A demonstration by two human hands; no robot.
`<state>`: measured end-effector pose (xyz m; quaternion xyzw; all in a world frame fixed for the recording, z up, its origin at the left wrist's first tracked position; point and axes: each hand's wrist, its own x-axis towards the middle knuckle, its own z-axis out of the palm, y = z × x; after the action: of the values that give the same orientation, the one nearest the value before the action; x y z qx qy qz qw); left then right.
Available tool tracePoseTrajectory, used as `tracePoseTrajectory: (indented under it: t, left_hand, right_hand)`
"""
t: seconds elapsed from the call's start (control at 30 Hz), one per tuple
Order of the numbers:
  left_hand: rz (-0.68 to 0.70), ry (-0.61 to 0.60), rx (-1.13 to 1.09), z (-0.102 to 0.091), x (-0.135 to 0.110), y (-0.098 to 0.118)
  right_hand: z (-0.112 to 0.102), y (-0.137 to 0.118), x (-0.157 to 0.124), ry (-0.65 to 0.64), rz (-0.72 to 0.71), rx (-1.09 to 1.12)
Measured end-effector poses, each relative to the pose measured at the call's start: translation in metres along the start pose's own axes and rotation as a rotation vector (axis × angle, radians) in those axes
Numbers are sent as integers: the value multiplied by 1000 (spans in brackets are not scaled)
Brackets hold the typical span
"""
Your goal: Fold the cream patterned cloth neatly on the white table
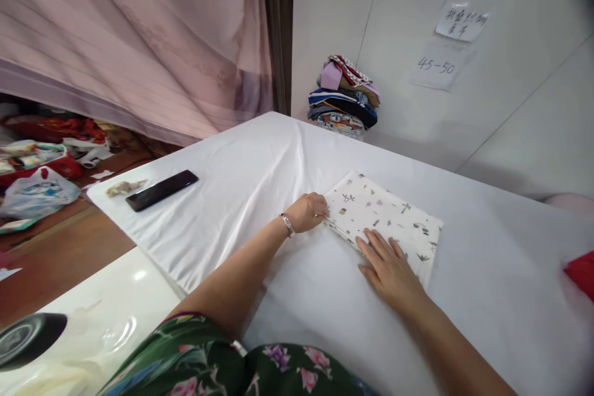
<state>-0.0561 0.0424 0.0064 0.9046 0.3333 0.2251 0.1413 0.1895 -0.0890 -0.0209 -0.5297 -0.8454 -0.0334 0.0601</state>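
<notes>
A white printed cloth (385,210), folded into a flat rectangle, lies on the white-covered table (232,198). My left hand (309,211) pinches the cloth's near left corner, its fingers closed on the edge. On the near edge of the cloth rests my right hand (387,263), fingers stretched out and lying flat on top. Several layers show along the fold between the two hands. The underside of the cloth is hidden.
A black phone (162,190) and a small crumpled beige item (124,188) lie at the table's left end. Folded fabrics (344,99) are stacked by the wall. A red item (582,273) sits at the right edge. Pink curtains (162,31) hang behind.
</notes>
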Motion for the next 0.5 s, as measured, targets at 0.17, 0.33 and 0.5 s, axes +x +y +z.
tracePoseTrajectory:
  t: [0.17, 0.33, 0.5]
  left_hand:
    - [29, 30, 35, 1, -2, 6]
    - [63, 12, 45, 7, -2, 11]
    - [22, 5, 47, 8, 1, 10]
  right_hand:
    - [0, 0, 0, 6, 0, 2]
    - [2, 1, 0, 18, -9, 13]
    - [5, 1, 0, 26, -10, 12]
